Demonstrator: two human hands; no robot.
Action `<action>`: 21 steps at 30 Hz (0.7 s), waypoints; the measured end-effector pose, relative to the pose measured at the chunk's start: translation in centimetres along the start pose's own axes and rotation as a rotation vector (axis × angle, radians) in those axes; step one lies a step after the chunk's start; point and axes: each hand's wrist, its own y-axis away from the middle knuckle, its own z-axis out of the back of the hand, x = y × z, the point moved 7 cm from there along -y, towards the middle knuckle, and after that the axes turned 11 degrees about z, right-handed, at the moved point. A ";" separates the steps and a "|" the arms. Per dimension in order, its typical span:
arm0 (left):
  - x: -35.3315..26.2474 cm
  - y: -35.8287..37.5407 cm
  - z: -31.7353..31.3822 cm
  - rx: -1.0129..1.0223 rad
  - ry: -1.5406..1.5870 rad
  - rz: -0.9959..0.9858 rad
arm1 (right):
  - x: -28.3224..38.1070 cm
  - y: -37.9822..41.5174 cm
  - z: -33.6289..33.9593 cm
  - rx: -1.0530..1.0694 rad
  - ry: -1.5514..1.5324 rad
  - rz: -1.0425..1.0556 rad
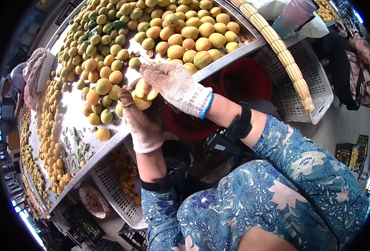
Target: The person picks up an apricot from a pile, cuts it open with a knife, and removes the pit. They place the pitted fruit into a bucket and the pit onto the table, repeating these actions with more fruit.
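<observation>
My left hand point(139, 115), in a stained knit glove, is closed around a yellow fruit point(144, 91) that looks cut open, over the table's front edge. Just above it, my right hand point(172, 81), in a similar glove with a blue cuff edge, is pinched on a thin light tool point(145, 57) whose tip points up and left. The tool's other end is hidden in the glove. Many green and yellow fruits point(189, 32) lie on the metal table point(128, 79) beyond both hands.
Below the table edge are a red bucket point(245, 83), a white crate point(306, 85) and another crate point(111, 180) with orange pieces. A woven strip point(277, 42) runs along the right edge beside a cup point(293, 19). Another person point(354, 62) is at the right.
</observation>
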 end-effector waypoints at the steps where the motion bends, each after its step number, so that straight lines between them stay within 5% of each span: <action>1: 0.4 -0.5 0.2 -0.008 0.047 0.046 | -0.4 -0.4 0.0 0.044 -0.006 -0.046; 5: 1.5 -0.4 0.4 0.047 0.021 0.157 | 0.6 0.0 0.9 0.052 0.185 -0.130; 9: 2.2 -0.1 0.7 -0.047 0.233 0.261 | 2.1 -0.8 1.6 -0.087 0.473 0.090; 13: 1.9 0.4 1.0 0.073 0.076 0.196 | 1.5 -1.4 3.6 -0.290 0.147 0.008; 17: 2.4 0.4 0.4 0.094 0.102 0.254 | 3.1 -1.4 6.6 -0.411 -0.739 -0.064; 21: 3.5 0.2 0.4 -0.028 0.096 0.316 | 3.2 -1.2 8.2 -0.480 -0.854 -0.010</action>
